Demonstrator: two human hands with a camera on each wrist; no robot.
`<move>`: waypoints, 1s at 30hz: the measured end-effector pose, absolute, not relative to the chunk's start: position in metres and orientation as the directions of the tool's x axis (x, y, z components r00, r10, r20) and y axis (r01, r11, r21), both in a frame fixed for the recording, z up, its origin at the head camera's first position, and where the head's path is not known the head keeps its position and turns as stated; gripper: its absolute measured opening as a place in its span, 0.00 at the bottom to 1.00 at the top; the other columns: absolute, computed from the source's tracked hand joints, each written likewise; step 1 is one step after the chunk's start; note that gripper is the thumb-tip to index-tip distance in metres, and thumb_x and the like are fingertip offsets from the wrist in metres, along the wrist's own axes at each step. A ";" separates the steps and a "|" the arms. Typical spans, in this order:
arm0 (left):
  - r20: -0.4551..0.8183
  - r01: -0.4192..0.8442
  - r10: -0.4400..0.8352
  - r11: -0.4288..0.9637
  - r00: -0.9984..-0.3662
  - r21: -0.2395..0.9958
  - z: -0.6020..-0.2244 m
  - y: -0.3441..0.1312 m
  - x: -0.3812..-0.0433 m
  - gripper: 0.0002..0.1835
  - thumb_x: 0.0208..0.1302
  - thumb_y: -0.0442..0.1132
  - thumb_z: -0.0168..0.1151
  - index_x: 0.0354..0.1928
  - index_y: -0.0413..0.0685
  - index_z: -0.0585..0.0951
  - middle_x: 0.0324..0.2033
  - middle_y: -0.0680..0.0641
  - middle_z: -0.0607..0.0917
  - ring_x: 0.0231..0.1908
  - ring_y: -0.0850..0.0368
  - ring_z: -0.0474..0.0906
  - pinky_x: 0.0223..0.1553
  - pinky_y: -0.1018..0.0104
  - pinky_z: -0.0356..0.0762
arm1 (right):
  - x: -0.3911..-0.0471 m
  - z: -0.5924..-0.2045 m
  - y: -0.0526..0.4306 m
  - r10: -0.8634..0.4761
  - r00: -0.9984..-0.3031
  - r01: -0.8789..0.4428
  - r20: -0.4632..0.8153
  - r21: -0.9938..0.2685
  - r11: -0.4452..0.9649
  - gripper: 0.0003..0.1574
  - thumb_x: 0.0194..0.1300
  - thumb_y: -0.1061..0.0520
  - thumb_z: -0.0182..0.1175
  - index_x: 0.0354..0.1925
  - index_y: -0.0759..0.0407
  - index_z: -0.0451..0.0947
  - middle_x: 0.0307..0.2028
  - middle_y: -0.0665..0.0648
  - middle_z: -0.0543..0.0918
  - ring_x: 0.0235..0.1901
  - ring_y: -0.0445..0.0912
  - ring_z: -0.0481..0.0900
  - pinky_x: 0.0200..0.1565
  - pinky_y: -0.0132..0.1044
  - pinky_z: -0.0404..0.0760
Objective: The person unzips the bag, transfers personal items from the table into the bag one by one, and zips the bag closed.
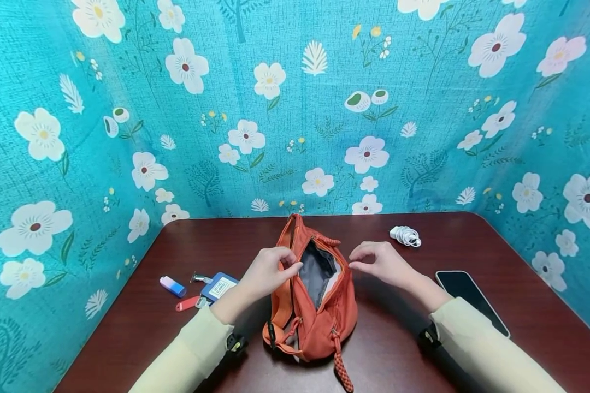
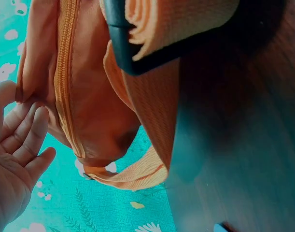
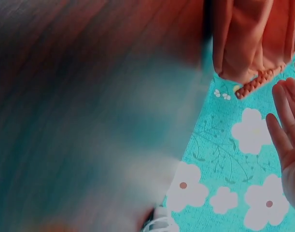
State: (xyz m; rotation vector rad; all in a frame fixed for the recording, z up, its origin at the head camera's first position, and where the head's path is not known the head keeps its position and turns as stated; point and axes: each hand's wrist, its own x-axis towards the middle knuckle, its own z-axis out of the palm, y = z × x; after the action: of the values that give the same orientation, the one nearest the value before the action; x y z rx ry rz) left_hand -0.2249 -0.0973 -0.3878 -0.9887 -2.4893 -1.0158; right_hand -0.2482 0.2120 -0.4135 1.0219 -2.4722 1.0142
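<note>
An orange-red bag (image 1: 341, 322) stands on the table, its zipped top spread wide and its grey lining (image 1: 316, 275) showing. My left hand (image 1: 270, 270) pinches the left edge of the opening between thumb and fingers. In the left wrist view, the other fingers (image 2: 34, 137) lie loosely against the bag's side. My right hand (image 1: 383, 265) is at the opening's right edge, thumb and forefinger tips right at the rim with a small gap between them. Its other fingers (image 3: 282, 111) extend loosely in the right wrist view. A braided cord pull (image 1: 341, 363) hangs off the bag's front.
Left on the dark table (image 1: 216, 234) lie a pink-and-blue lighter-like piece (image 1: 172, 286), a blue ID card holder (image 1: 221, 285) and a red tag (image 1: 187, 303) with keys. To the right are a white charger with coiled cable (image 1: 405, 236) and a phone (image 1: 472, 300). A flowered curtain surrounds the table.
</note>
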 end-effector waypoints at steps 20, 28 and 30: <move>0.474 0.687 0.497 0.526 -0.727 0.502 -0.389 -0.100 -0.225 0.06 0.63 0.37 0.67 0.29 0.52 0.80 0.24 0.60 0.78 0.26 0.67 0.72 0.30 0.69 0.74 | -0.294 -0.390 0.310 -0.303 -0.924 -0.382 0.235 -0.507 0.773 0.33 0.61 0.54 0.69 0.60 0.65 0.74 0.56 0.69 0.76 0.55 0.63 0.72 0.51 0.60 0.73; 0.467 0.691 0.510 0.512 -0.722 0.510 -0.391 -0.101 -0.225 0.06 0.63 0.37 0.67 0.29 0.51 0.80 0.25 0.59 0.78 0.26 0.66 0.72 0.29 0.70 0.73 | -0.314 -0.405 0.332 -0.235 -0.960 -0.279 0.151 -0.477 0.834 0.37 0.60 0.53 0.69 0.61 0.69 0.70 0.58 0.74 0.72 0.58 0.67 0.67 0.56 0.64 0.66; 0.460 0.685 0.507 0.517 -0.729 0.513 -0.391 -0.101 -0.224 0.06 0.63 0.37 0.67 0.29 0.51 0.81 0.25 0.59 0.79 0.26 0.66 0.72 0.29 0.70 0.73 | -0.318 -0.411 0.334 -0.224 -0.964 -0.265 0.141 -0.486 0.833 0.37 0.59 0.53 0.69 0.61 0.70 0.70 0.58 0.75 0.71 0.58 0.67 0.67 0.56 0.64 0.65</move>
State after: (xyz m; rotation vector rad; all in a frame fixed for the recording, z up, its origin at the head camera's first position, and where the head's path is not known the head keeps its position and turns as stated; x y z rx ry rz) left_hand -0.2243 -0.1014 -0.3915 -1.0061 -2.5079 -1.0154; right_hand -0.3180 0.3343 -0.4105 0.3919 -2.9323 0.7943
